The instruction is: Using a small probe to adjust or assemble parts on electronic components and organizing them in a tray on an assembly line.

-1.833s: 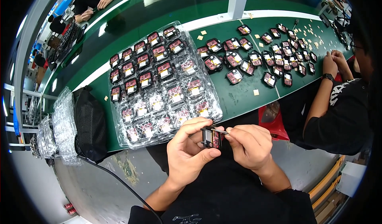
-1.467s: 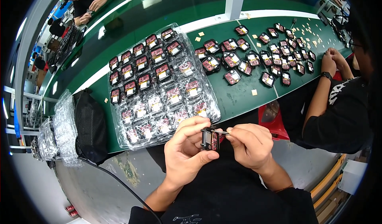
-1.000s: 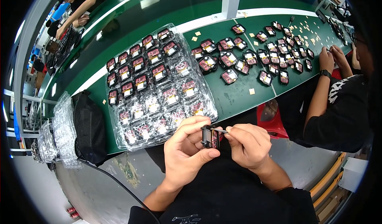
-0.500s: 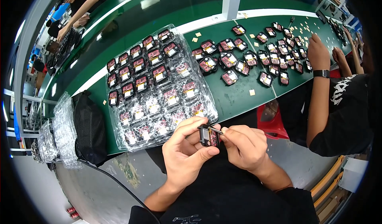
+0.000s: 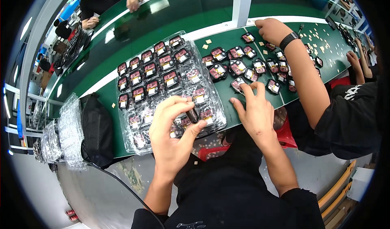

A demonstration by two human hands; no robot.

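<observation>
The left hand (image 5: 172, 137) is pinching one small dark part (image 5: 192, 115) between thumb and fingers, just above the near edge of the clear plastic tray (image 5: 126, 141). Right of the tray, the right hand (image 5: 254, 111) is reaching with fingers spread, touching one loose part (image 5: 239, 84) on the green table (image 5: 101, 93). Beyond, a co-worker's hand (image 5: 272, 29) is resting among scattered parts.

A small dark rectangular part (image 5: 191, 115) is sitting pinched between the thumb and fingers of the left hand (image 5: 172, 137), tilted on edge just above the near end of a clear plastic tray (image 5: 126, 141). A second small part (image 5: 239, 84), dark with a red-and-white face, is lying flat on the green desk (image 5: 227, 103) under the fingertips (image 5: 248, 88) of the right hand (image 5: 254, 113).
</observation>
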